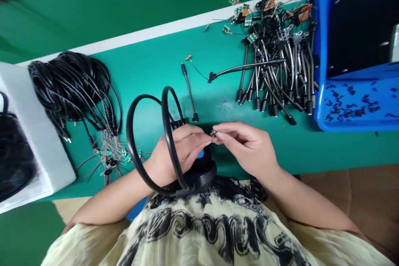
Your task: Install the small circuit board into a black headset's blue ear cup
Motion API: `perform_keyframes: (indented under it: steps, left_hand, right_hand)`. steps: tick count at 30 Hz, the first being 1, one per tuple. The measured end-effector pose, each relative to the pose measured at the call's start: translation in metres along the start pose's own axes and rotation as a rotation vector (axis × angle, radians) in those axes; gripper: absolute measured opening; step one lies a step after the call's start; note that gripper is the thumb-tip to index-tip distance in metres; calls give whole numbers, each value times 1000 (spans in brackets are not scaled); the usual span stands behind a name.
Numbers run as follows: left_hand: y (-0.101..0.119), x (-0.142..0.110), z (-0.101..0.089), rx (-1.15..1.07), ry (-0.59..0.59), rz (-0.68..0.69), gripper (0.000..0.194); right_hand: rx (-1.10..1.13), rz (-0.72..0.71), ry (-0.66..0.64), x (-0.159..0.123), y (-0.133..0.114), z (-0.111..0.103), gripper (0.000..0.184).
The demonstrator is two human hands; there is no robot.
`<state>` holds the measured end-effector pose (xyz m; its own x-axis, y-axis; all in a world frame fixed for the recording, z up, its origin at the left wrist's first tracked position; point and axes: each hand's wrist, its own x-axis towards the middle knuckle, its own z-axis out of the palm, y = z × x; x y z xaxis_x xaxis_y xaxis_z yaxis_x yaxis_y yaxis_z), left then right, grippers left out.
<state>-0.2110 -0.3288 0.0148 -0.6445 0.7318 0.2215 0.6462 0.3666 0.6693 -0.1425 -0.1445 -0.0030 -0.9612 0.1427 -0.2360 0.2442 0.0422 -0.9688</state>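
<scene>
A black headset (170,141) with two headband loops lies at the table's front edge, its loops around my left wrist. My left hand (183,149) has its fingers pressed together over the earcup (207,170); what they pinch is hidden. Between thumb and forefinger, my right hand (249,145) pinches a small green circuit board (213,134), right at the left fingertips. Just beyond the hands lies a short black microphone boom (189,91). Farther off is another microphone boom (246,66) with a thin wire running to a small board (188,57).
At the right back lies a heap of microphone booms (280,58) with boards attached. Beside it stands a blue bin (321,104) holding small black pieces. On the left are coiled black cables (75,87) with bare wire ends, next to a white foam box (56,166).
</scene>
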Motion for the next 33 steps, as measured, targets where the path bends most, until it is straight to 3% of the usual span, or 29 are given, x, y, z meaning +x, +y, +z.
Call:
perform_keyframes:
  steps: [10, 20, 28, 31, 33]
  left_hand:
    - [-5, -7, 4, -37, -36, -39, 15]
    - [-11, -16, 12, 160, 102, 82, 31]
    - [-13, -25, 4, 233, 62, 156, 31]
    - [-13, -28, -1, 149, 20, 130, 27]
    - [-15, -30, -4, 78, -75, 139, 22]
  right_hand:
    - [81, 40, 93, 4, 2, 12, 11]
    - [121, 12, 137, 5, 0, 16, 10]
    - [136, 60, 4, 2, 2, 18, 14]
    - [48, 16, -109, -1, 6, 5, 20]
    - [-112, -81, -215, -6, 10, -12, 24]
